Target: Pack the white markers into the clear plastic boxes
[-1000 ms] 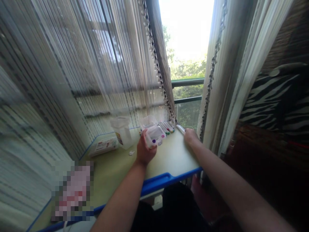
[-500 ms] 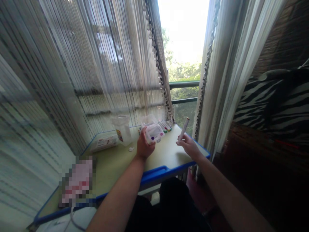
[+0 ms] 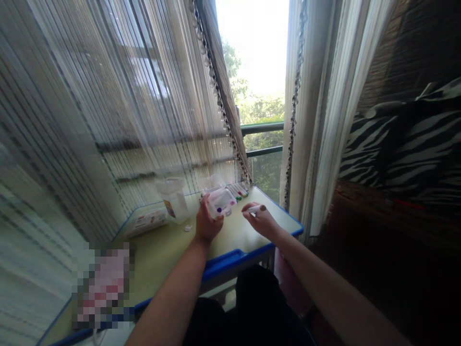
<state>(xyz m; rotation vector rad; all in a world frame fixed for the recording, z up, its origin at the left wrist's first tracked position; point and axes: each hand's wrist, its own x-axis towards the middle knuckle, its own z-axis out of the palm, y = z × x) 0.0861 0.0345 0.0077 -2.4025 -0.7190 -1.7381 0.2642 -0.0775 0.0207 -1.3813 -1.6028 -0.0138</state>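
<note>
My left hand (image 3: 206, 225) is closed round a clear plastic case (image 3: 221, 202) with coloured marker ends showing inside, held just above the table. My right hand (image 3: 262, 222) grips a white marker (image 3: 256, 209) with a brown cap, lying level and pointing right, a short way right of the case. A row of several markers (image 3: 238, 190) lies on the table beyond the case, by the curtain.
A yellow-green table with a blue rim (image 3: 230, 259) stands against a sheer striped curtain (image 3: 108, 120). On it are a clear plastic tub (image 3: 173, 198), a flat packet (image 3: 147, 221), a small white bit (image 3: 188, 228) and a blurred-out patch (image 3: 104, 283). A zebra-print cushion (image 3: 403, 144) is at right.
My right hand took a marker from the far right corner, raised it upright, then brought it down level near the case. My left hand kept hold of the case.
</note>
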